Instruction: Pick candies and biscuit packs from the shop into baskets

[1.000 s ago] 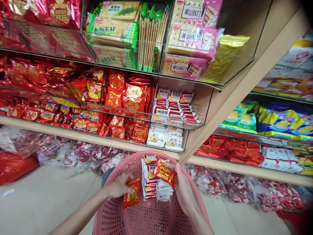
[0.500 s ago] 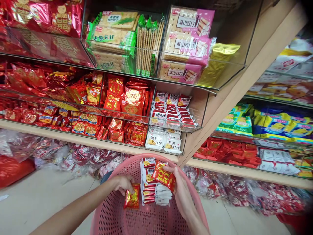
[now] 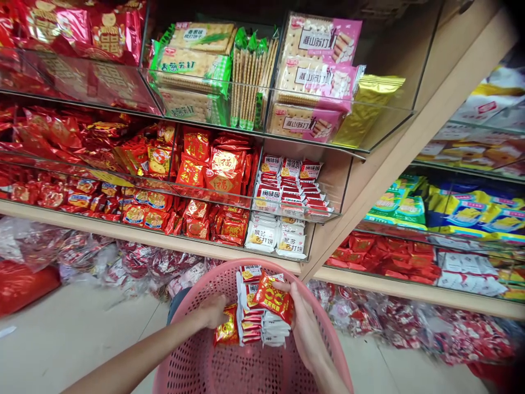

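Inside a pink perforated basket, two stacked rows of small white and red packets stand side by side. My right hand is closed on a red and gold packet, which lies tilted over the upper right of the rows. On the left, my left hand is by a second red and gold packet, which touches the left row. The left fingers are blurred and turned away, so their grip is hidden.
Glass-fronted shelves filled with wrapped biscuits rise just behind the basket. Clear bags of packets line the floor under the shelves, and a red bag lies at far left.
My left hand and the packet beside it have moved slightly right, up against the left row. The left fingers have turned out of sight. My right hand has hardly moved.
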### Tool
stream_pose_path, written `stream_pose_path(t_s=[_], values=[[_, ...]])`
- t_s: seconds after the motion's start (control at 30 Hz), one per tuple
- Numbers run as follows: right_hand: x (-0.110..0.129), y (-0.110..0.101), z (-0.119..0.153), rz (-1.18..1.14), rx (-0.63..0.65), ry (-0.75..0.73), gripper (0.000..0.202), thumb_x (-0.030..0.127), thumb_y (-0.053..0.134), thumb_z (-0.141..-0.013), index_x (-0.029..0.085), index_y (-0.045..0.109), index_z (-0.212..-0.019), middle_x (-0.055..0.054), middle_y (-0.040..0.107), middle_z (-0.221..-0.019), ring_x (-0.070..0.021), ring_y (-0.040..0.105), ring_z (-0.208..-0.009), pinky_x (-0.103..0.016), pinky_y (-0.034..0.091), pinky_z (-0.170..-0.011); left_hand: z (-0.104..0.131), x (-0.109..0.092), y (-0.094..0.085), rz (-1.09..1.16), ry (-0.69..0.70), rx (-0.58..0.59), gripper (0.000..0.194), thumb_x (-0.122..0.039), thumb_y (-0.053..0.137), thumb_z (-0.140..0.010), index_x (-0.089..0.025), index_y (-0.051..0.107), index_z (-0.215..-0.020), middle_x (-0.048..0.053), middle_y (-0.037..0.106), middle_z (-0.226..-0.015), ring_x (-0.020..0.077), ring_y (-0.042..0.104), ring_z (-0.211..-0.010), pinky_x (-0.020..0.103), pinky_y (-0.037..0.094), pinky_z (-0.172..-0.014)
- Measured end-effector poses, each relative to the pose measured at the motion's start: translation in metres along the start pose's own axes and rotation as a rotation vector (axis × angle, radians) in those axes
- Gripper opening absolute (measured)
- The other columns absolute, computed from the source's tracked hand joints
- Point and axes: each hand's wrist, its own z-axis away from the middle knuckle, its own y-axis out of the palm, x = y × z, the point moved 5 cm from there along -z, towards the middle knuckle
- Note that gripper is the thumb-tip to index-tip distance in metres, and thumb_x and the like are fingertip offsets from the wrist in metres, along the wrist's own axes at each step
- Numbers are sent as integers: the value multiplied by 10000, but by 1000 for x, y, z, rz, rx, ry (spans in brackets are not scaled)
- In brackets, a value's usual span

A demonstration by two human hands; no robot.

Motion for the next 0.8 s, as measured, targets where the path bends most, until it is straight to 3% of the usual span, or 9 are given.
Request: stream_pose_path(t_s=[0.13,0.33,0.6,0.8], values=[[0,0,0,23,-6,-18,471,570,457,-818,229,635,-1089,-65,607,-1193,-251,592,-1014,-371,477,-827,11,-8,3,-172,57,-62,182,-158,685,-517,-189,600,-674,169,648,-936,397,581,-974,535,350,-924],[11,-10,-6,133,0,-102,369,486,570,-779,251,618,-1058,-34,614,-1185,-243,580,-1034,-349,465,-850,25,-6,11,-421,89,18,472,-172,679,-504,-157,621,-972,225,525,-1224,417,512,-1107,518,374,-940],[28,-47,-38,415,-107,-323,393,394,663,-711,247,480,-1027,-15,649,-937,-213,619,-842,-354,495,-761,32,-2,10,-721,116,177,567,-309,542,-712,-88,505,-1233,235,459,-1304,365,493,-1157,489,382,-959],[14,-35,-46,467,76,-254,267,382,575,-772,268,497,-1000,-5,645,-938,-211,630,-837,-346,514,-715,39,-14,7,-823,152,185,480,-298,495,-754,-101,537,-1190,201,528,-1226,326,555,-1078,445,445,-897]])
